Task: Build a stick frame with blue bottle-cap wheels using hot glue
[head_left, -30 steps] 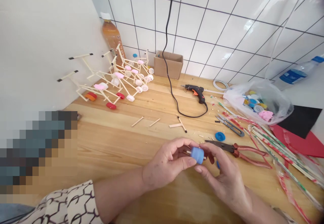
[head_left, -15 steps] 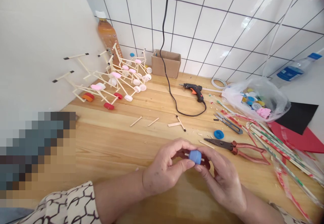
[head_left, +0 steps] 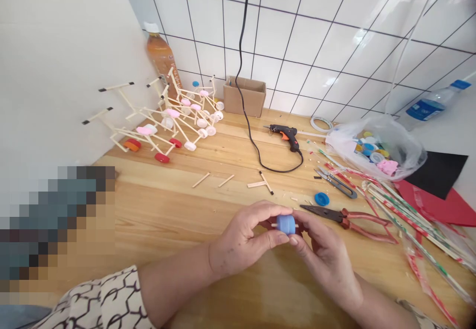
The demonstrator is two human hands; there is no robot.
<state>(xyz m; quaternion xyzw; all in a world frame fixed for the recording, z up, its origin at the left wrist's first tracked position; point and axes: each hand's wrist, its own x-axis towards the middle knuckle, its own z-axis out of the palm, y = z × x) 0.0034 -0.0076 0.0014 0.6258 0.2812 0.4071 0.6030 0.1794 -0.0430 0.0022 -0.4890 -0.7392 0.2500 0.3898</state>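
Observation:
Between my fingertips is a pair of blue bottle caps (head_left: 285, 225) pressed together, with a thin wooden stick poking out at both sides. My left hand (head_left: 247, 239) pinches the caps from the left, thumb below and fingers above. From the other side, my right hand (head_left: 325, 252) grips them with thumb and fingertips. Just beyond the hands lie long-nose pliers (head_left: 342, 215) with orange handles and a loose blue cap (head_left: 322, 199). A T-shaped stick piece (head_left: 261, 183) with black ends and two short sticks (head_left: 201, 179) rest farther left.
Several small stick-and-cap models (head_left: 163, 125) stand at the back left by a tea bottle (head_left: 161, 56). A glue gun (head_left: 284, 136), its black cord, and a cardboard box (head_left: 244, 98) are behind. At right lie snips (head_left: 337, 182), wrapped sticks (head_left: 416, 220) and a bag of caps (head_left: 375, 145).
The blue caps have turned slightly in my fingers and risen a little, showing more of the stick on the left. Both hands keep their grip.

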